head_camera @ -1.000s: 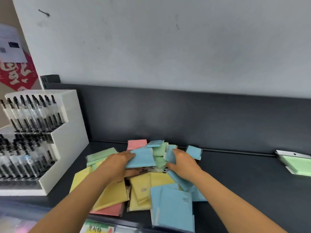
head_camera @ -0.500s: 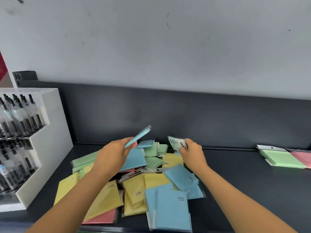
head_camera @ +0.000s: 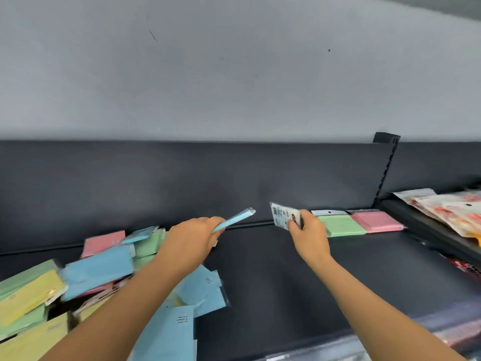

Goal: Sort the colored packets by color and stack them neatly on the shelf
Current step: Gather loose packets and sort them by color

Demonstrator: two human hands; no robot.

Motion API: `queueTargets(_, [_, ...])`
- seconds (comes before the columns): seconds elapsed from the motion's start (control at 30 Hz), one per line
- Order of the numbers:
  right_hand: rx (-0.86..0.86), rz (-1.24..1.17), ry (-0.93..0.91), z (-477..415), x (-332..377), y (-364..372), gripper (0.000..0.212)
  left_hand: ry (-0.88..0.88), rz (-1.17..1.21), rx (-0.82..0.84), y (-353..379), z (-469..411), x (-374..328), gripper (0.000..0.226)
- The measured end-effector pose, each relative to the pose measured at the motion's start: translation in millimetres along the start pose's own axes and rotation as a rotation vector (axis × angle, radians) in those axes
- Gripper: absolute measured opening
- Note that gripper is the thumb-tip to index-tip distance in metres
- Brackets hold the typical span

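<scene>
While the right hand (head_camera: 308, 229) pinches a packet (head_camera: 283, 217) nearest the green stack (head_camera: 343, 225) by the shelf (head_camera: 273, 269) back edge, the left hand (head_camera: 192, 237) grips a blue packet (head_camera: 234, 219) pointing rightward.

Loose heap of packets (head_camera: 99, 272) piled on the shelf (head_camera: 273, 282) at left, two neat stacks (head_camera: 360, 224) side by side at back right, bare stretch between. Further right, bagged goods (head_camera: 447, 208) on a neighbouring shelf.

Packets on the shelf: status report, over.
Left hand grips blue packet. Right hand holds packet, printed side showing. Green stack, pink stack started. Shelf between clear.
</scene>
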State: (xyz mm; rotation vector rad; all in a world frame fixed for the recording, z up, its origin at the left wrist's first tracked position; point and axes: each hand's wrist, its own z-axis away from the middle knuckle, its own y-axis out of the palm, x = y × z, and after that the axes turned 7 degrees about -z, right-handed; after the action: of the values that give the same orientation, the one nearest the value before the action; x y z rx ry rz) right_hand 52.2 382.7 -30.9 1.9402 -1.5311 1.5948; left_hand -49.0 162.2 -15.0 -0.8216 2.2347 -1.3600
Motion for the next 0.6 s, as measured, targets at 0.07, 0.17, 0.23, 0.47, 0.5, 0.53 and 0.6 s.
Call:
queueTargets(0.07, [-0.036,-0.047,0.009,-12,-14,-23,0.033,0.048,-0.031,0.009,10,-15,-29,0.026])
queueTargets(0.17, [-0.066,-0.128,-0.015,-30,-34,-58,0.012,0.093,-0.06,0.026,30,-35,-71,0.027])
queueTargets(0.23, [-0.042,-0.203,-0.018,-43,-48,-84,0.008,0.076,-0.056,0.041,46,-49,-98,0.027])
queueTargets(0.47, [0.055,-0.224,-0.047,-93,-105,-150,0.01,0.002,-0.105,0.148,94,-79,-157,0.023])
queueTargets(0.5, [0.072,-0.216,-0.046,-100,-113,-156,0.01,-0.011,-0.107,0.157,99,-81,-164,0.023])
queueTargets(0.53, [0.091,-0.217,-0.041,-105,-120,-161,0.01,-0.024,-0.111,0.173,104,-83,-170,0.024])
queueTargets(0.6, [0.132,-0.217,-0.028,-113,-131,-166,0.011,-0.054,-0.123,0.22,112,-86,-179,0.027])
